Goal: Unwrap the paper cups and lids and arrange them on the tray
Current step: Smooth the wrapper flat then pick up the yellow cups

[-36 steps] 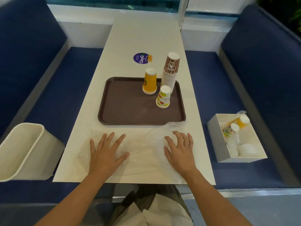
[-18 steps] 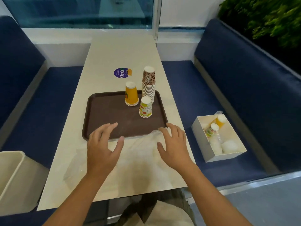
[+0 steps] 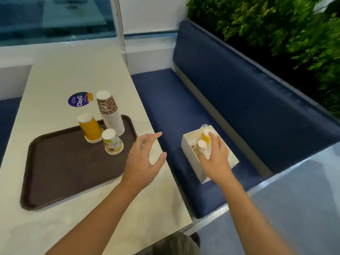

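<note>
Both hands had left the near edge of the table. The left hand hovered spread wide beside the tray. The right hand lay over the wrapped cups in the box at right, grip unclear. Fetching, I judged; next, lift them out.

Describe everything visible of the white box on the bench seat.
The white box is open-topped, rectangular, thin-walled and card-like. It sits flat on the blue bench seat, one corner toward the camera. Inside stand an orange cup stack and a white-topped stack, in clear wrap. The right hand is over its opening, fingers on the stacks; whether it holds one is unclear.
</note>
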